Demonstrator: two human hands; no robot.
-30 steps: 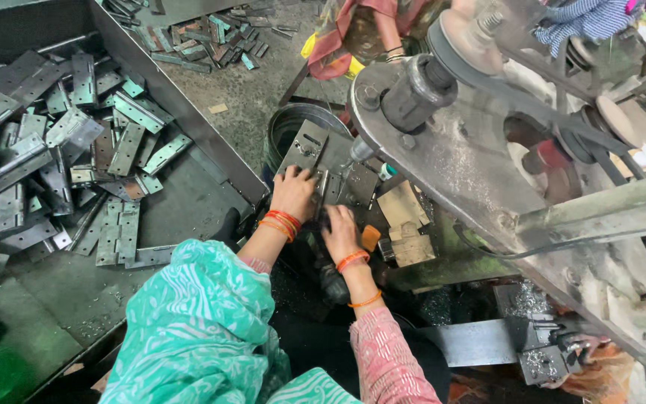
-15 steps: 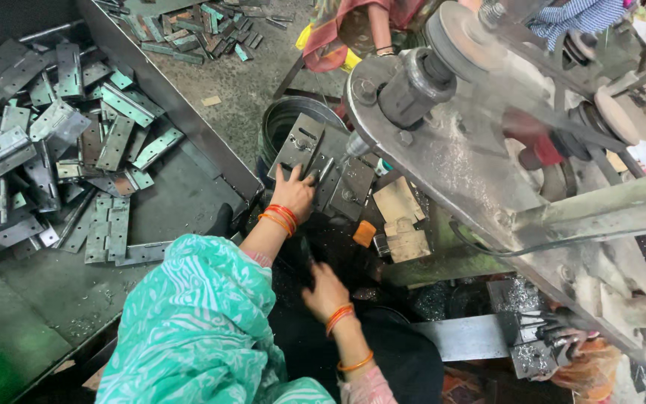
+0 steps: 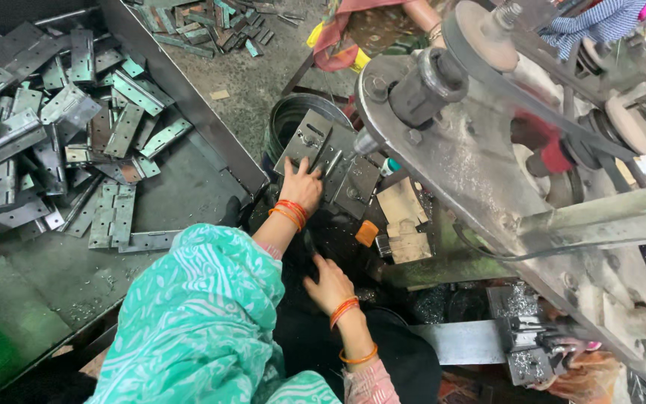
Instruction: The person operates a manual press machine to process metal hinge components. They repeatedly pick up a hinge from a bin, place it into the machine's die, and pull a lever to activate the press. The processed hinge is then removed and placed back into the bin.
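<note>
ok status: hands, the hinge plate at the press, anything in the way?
Left hand flat on the metal hinge plate at the press. Right hand low, off it, apparently empty. Press arm overhangs right of the plate.

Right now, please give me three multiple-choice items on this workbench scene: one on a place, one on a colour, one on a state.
1. Where does the left hand rest?
A. on the grey metal plate under the machine
B. in the tray of hinges
C. on the belt wheel

2. What colour are the bangles on that wrist?
A. blue
B. orange-red
C. white

3. How is the right hand?
A. gripping a hinge
B. holding a hammer
C. low in the dark gap, nothing seen in its grasp

Answers: 1 A, the fingers lie on the plate; 2 B, orange-red rings circle the wrist; 3 C, no object shows in it.
</note>
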